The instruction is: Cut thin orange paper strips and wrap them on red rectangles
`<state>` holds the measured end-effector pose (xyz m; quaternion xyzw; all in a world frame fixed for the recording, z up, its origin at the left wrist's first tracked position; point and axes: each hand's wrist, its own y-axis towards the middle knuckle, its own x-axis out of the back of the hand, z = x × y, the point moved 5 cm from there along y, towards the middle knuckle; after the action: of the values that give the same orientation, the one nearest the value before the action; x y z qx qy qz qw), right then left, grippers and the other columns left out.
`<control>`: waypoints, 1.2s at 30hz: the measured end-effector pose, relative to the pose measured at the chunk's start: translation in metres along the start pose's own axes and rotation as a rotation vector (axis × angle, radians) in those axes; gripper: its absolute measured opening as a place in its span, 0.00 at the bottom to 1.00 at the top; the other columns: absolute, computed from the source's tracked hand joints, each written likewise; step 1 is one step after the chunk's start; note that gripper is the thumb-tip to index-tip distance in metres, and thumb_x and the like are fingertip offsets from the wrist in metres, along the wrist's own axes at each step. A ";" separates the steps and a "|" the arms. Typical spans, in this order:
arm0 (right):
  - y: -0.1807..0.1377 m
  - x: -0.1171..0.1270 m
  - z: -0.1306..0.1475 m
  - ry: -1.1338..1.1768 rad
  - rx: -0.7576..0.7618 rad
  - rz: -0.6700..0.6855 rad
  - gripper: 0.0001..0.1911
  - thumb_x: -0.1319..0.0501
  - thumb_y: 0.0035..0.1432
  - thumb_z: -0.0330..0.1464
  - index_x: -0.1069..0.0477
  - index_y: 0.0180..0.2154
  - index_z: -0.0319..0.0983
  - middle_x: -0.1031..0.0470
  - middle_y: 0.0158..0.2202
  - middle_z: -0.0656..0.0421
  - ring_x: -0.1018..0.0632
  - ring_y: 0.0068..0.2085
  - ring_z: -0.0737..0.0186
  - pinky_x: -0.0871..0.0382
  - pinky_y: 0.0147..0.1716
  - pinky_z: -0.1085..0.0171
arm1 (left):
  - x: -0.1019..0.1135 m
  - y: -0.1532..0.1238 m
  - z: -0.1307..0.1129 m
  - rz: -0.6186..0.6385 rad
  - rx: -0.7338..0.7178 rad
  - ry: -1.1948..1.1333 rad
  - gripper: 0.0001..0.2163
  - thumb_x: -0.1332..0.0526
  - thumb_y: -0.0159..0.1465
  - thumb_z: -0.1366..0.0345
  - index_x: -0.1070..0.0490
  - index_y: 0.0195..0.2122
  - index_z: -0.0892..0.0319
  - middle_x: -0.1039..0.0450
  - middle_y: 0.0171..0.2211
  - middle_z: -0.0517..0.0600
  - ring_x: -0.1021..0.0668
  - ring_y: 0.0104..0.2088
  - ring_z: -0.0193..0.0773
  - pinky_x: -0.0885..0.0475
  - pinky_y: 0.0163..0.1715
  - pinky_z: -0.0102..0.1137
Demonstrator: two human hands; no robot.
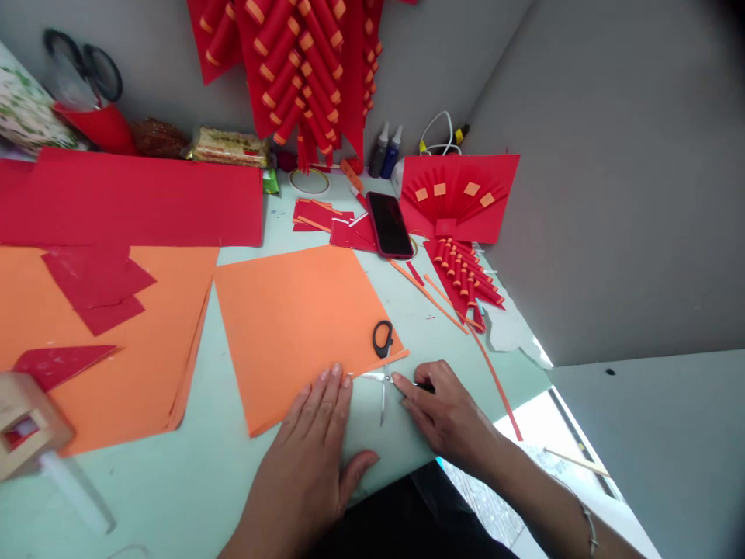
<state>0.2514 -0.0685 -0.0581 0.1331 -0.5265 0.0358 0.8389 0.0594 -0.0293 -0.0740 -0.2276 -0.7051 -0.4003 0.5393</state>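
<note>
An orange paper sheet (296, 318) lies on the pale green table. My left hand (317, 442) rests flat over its near edge, fingers stretched out and thumb apart. My right hand (448, 407) is closed on one black handle of a pair of scissors (382, 396). The blades are spread; one points left towards my left fingertips along the sheet's near edge, the other points down at the table. The free handle loop lies over the sheet's right corner. A narrow orange strip (396, 358) runs along that corner; whether it is still joined to the sheet I cannot tell.
Left are more orange sheets (133, 388), red sheets (145, 202) and a wooden block-like tool (26, 419). A phone (389, 225), paper strips (431, 299) and red firecracker decorations (459, 272) lie right. Glue bottles (385, 151) stand by the grey wall (431, 54).
</note>
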 end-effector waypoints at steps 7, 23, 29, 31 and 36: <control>0.002 -0.002 0.000 0.022 0.001 -0.011 0.19 0.48 0.68 0.29 0.33 0.59 0.37 0.36 0.38 0.51 0.34 0.40 0.56 0.31 0.39 0.56 | 0.002 -0.014 0.008 -0.011 0.040 0.009 0.39 0.51 0.67 0.43 0.53 0.69 0.68 0.36 0.63 0.65 0.30 0.61 0.54 0.39 0.59 0.44; 0.004 0.003 0.002 -0.001 0.002 0.030 0.19 0.49 0.68 0.28 0.31 0.57 0.34 0.34 0.37 0.51 0.33 0.39 0.56 0.30 0.38 0.57 | -0.003 -0.017 0.008 0.019 0.050 0.007 0.39 0.53 0.67 0.42 0.55 0.70 0.69 0.37 0.64 0.67 0.31 0.62 0.55 0.40 0.60 0.44; 0.004 -0.002 0.001 0.006 0.004 0.019 0.19 0.48 0.69 0.31 0.31 0.57 0.36 0.33 0.38 0.50 0.32 0.40 0.56 0.29 0.40 0.56 | -0.003 -0.016 0.008 0.023 0.035 0.020 0.39 0.52 0.67 0.42 0.50 0.68 0.71 0.36 0.63 0.67 0.31 0.61 0.56 0.40 0.59 0.45; 0.002 -0.003 0.001 0.012 -0.003 0.026 0.19 0.47 0.68 0.32 0.33 0.59 0.37 0.33 0.40 0.50 0.32 0.41 0.55 0.29 0.41 0.55 | -0.002 -0.015 0.008 0.024 0.038 0.025 0.39 0.51 0.67 0.42 0.48 0.67 0.71 0.37 0.63 0.67 0.31 0.61 0.56 0.40 0.59 0.44; -0.006 0.000 -0.003 -0.031 -0.011 0.045 0.28 0.40 0.64 0.38 0.38 0.62 0.36 0.32 0.45 0.47 0.31 0.43 0.51 0.29 0.42 0.52 | 0.000 -0.013 0.007 0.014 0.052 0.036 0.38 0.50 0.67 0.43 0.48 0.67 0.71 0.37 0.63 0.66 0.31 0.61 0.56 0.40 0.58 0.45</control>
<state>0.2550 -0.0737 -0.0604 0.1173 -0.5426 0.0496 0.8303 0.0456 -0.0308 -0.0789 -0.2112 -0.7037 -0.3820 0.5607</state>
